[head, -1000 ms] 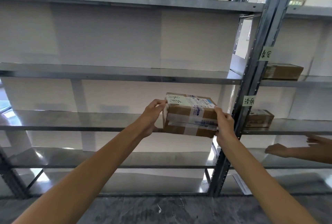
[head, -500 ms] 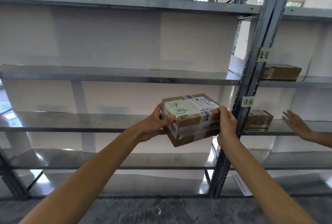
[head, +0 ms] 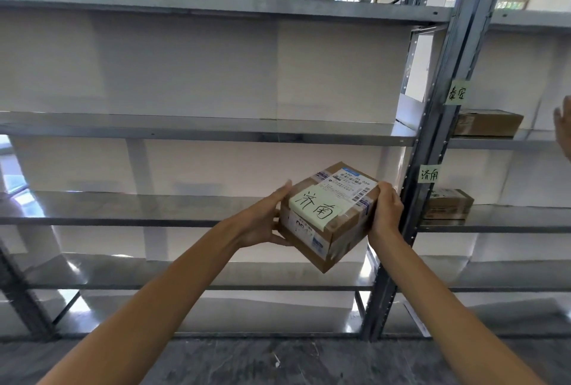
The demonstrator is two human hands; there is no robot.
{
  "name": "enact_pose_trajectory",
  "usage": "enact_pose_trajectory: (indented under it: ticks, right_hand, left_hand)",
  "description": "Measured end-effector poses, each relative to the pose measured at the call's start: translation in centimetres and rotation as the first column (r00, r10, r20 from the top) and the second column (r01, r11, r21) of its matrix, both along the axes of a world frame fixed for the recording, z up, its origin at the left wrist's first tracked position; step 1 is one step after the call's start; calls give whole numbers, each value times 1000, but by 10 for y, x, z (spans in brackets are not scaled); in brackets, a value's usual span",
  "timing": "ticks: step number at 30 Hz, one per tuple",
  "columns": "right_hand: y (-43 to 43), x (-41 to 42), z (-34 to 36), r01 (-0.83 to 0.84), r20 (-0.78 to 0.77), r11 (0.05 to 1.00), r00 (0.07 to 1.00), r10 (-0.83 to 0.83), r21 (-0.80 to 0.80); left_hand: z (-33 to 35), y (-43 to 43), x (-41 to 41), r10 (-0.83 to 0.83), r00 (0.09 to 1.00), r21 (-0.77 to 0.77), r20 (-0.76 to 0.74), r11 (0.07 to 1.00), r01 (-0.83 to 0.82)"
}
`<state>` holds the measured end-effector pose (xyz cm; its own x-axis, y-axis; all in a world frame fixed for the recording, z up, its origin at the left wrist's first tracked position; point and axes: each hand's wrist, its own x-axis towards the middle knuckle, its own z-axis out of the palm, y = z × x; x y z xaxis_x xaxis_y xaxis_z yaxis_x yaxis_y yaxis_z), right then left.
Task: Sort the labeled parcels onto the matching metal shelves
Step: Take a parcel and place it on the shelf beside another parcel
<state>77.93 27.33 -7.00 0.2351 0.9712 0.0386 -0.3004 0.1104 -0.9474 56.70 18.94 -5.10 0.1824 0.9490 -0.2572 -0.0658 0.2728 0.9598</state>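
I hold a brown cardboard parcel [head: 332, 214] between both hands, in the air in front of the left rack's middle shelf [head: 139, 208]. It is tilted toward me, so its pale green handwritten note and white shipping label face the camera. My left hand [head: 262, 221] grips its left side and my right hand [head: 386, 210] its right side. A green tag [head: 429, 174] on the upright post [head: 432, 153] carries the same handwriting as the note. Behind that tag a small parcel [head: 449, 204] lies on the right rack's shelf.
A second green tag [head: 457, 93] marks the shelf above, where another brown box [head: 488, 122] lies. Another person's hand [head: 564, 131] shows at the right edge. The left rack's shelves hold nothing. Dark stone floor [head: 278, 360] runs below.
I pulled the parcel off the middle shelf edge toward me and tipped it, so the handwritten note now faces the camera. The other person's hand rose from the lower right shelf to the right edge.
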Motion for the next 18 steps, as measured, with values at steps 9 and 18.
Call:
enact_pose_trajectory:
  ticks: [9, 18]
  right_hand:
    - [12, -17, 19, -163, 4, 985, 987, 163, -57]
    - [7, -36, 39, -391, 185, 915, 897, 402, -93]
  left_hand:
    - [-9, 2, -1, -84, 986, -31, 143, 996, 89]
    - [-2, 1, 4, 184, 952, 13, 244, 981, -193]
